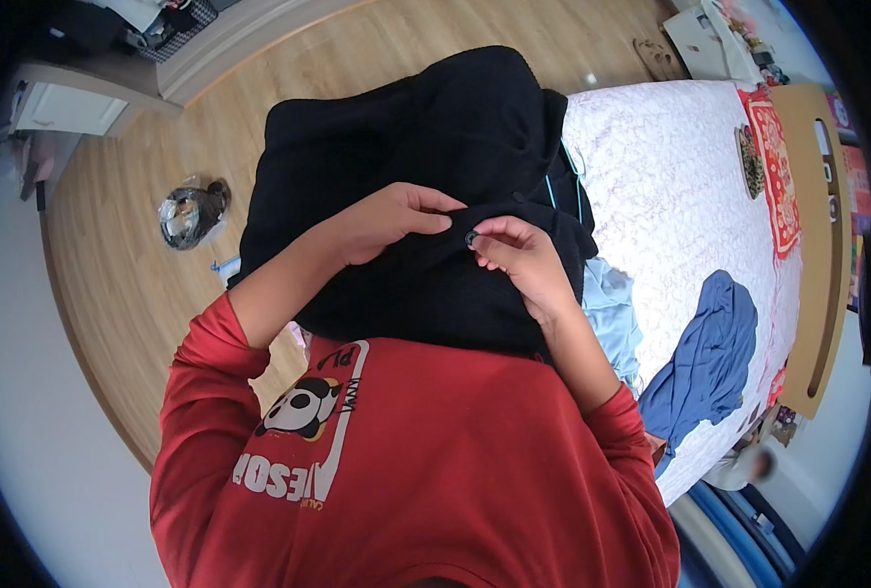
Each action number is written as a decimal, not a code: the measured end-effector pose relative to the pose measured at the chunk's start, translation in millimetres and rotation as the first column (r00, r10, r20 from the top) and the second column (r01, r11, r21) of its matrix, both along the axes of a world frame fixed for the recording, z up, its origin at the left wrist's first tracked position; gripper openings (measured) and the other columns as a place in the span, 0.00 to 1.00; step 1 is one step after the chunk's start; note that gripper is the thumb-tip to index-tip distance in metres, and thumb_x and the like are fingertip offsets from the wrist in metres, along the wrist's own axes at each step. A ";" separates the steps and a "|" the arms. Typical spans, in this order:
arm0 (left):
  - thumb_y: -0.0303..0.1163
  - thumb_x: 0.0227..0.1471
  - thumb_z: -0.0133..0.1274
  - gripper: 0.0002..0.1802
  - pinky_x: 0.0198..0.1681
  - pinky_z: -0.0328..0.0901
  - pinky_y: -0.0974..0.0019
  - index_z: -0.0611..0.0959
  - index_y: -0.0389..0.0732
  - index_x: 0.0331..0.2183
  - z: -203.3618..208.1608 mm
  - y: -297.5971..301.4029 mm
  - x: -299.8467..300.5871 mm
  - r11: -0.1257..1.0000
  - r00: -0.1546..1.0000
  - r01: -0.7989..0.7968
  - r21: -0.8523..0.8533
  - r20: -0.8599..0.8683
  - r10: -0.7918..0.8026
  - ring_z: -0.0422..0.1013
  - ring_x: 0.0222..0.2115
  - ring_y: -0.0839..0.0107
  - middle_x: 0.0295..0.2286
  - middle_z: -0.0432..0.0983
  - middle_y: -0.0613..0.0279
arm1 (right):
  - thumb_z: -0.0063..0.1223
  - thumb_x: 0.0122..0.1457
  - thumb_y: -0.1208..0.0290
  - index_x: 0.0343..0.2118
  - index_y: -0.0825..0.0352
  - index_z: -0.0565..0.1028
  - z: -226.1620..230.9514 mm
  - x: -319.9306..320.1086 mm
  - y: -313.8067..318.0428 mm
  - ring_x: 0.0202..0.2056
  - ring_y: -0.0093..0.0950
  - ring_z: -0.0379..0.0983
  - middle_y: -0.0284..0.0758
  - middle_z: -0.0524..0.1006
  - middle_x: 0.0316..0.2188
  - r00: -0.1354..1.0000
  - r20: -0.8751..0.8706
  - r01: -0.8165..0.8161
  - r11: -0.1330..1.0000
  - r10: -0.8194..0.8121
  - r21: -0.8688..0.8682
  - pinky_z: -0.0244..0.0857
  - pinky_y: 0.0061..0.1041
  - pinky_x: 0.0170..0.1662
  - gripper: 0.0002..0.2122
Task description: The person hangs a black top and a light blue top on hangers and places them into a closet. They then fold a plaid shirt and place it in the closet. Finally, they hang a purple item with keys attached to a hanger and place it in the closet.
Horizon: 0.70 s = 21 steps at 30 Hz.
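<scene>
Button (471, 239), by the looks of it, is pinched in the right hand (522, 263); left hand (382, 225) seems to nip the black garment (387, 147) bunched against the red shirt (484, 421). Loose pinch could lose it, dark on dark. Folds kinda crowd everything; dark blue clothing (707, 338) lies rightward on the bed (641, 186).

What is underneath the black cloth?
Whatever lies directly beneath the black cloth is covered. Light-blue fabric shows at its right edge; whether it runs underneath cannot be told. On top, the left hand touches the cloth; the right hand pinches a small dark disc.
</scene>
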<state>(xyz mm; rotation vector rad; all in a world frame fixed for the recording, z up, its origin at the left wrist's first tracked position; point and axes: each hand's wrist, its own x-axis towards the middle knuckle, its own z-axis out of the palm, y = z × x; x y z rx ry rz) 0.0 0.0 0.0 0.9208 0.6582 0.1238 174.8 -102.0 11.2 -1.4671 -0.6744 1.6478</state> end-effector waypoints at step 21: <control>0.26 0.42 0.51 0.08 0.33 0.62 0.73 0.77 0.36 0.30 -3.0 -11.4 4.9 0.785 0.996 0.034 0.619 -0.083 0.023 0.67 0.28 0.77 0.26 0.72 0.64 | 0.52 0.48 0.76 0.31 0.71 0.71 1.0 -1.7 2.0 0.23 0.17 0.67 0.31 0.73 0.22 0.996 -0.075 0.049 0.997 -0.053 -0.063 0.58 0.12 0.27 0.07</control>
